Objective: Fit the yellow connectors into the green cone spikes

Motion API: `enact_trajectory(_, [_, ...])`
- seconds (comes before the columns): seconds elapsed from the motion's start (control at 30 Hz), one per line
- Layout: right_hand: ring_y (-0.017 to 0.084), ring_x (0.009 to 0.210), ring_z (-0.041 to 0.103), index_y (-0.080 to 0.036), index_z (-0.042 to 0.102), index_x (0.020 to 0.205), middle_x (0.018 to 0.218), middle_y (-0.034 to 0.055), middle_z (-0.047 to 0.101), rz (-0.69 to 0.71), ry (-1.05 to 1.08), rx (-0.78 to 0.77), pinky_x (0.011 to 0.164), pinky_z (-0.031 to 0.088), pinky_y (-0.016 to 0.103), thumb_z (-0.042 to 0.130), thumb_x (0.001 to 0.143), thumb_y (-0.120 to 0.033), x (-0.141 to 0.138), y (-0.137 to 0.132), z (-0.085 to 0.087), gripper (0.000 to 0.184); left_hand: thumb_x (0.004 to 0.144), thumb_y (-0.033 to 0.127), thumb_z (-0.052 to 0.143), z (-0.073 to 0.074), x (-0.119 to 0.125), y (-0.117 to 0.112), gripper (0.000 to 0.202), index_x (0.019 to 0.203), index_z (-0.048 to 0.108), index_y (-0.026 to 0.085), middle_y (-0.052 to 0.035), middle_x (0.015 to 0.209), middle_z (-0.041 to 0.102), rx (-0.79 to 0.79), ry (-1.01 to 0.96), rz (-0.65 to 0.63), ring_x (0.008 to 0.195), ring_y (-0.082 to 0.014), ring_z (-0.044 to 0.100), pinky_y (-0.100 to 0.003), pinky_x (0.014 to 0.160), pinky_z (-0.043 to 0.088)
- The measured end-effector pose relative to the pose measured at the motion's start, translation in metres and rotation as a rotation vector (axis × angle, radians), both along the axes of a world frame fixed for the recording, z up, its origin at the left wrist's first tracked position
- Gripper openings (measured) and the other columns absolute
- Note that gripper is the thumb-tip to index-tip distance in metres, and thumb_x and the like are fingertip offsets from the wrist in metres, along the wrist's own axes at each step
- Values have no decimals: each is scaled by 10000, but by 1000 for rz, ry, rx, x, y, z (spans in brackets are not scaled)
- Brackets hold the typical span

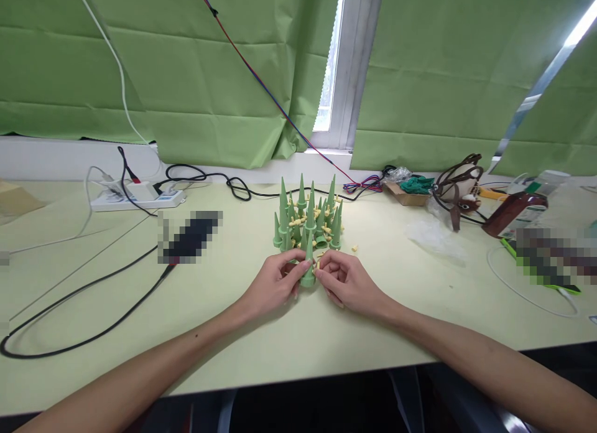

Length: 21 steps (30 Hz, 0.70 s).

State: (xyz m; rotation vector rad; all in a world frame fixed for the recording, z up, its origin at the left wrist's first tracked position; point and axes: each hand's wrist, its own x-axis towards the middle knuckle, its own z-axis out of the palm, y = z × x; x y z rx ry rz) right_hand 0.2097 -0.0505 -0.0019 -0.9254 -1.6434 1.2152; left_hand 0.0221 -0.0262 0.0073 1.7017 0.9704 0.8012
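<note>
My left hand [280,280] is closed round a green plastic cone [308,265] that stands upright with its wide base toward me. On the cone's right side, my right hand [347,280] pinches a small yellow piece [318,267], whose exact shape is mostly hidden by the fingertips. Just behind both hands stands a cluster of several more green cones [311,212], with small yellow pegs [297,221] lying among them or stuck to them. One loose yellow piece [354,248] lies to the right of the cluster.
A white power strip [140,200] with plugs sits at the back left. Black cable [93,343] loops over the table's left side. At right are crumpled clear plastic [433,240], a brown bottle [513,214] and a small cardboard box [405,195]. Green curtains [209,78] hang behind.
</note>
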Motion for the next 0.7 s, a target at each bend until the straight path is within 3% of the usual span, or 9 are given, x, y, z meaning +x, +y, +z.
enact_trajectory(0.47, [75,423,363,-212,502,823,547,-82,411,-28,-93,76,408,287,213,567,923,-373,2,1,-3,200,919,521,548,-4,-1,1,352,906,593,173,55,504,469,-17,-8,-22,408,-85,400,-192,405,318])
enact_trajectory(0.7, [98,552,423,-201,526,802,642,-40,473,-85,-161,189,504,355,225,568,910,-331,1,1,-4,174,917,500,570,-3,0,0,324,915,582,176,54,546,476,-35,-29,-31,432,-82,430,-184,405,333])
